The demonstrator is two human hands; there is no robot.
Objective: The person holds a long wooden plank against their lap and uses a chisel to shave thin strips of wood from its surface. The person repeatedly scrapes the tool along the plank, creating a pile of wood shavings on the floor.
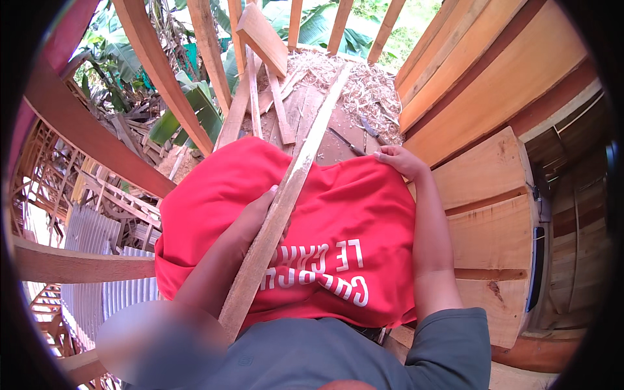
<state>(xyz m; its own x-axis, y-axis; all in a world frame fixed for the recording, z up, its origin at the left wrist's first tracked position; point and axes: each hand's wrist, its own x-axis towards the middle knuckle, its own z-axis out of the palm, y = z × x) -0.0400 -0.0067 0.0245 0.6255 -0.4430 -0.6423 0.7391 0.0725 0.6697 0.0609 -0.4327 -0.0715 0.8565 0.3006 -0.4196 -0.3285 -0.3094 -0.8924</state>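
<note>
A long, narrow wooden strip [279, 201] slants across my lap, its far end over the shavings and its near end by my body. My left hand [263, 207] is closed round its middle; the thumb shows on the left edge and the other fingers are mostly hidden beneath. Red cloth [351, 201] with white lettering covers my lap and knees. At its far right edge, my right hand [398, 160] has its fingers bent together on the fabric. Just beyond that hand lie a thin dark-handled tool [349, 142] and a knife-like tool [374, 131].
Wood shavings [374, 84] cover much of the far floor. Several offcuts and a board [263, 40] lean against the wooden railing [207, 55]. A plank wall [484, 84] and a wooden panel [484, 175] stand close on the right. Corrugated metal sheets [91, 240] lie outside, left.
</note>
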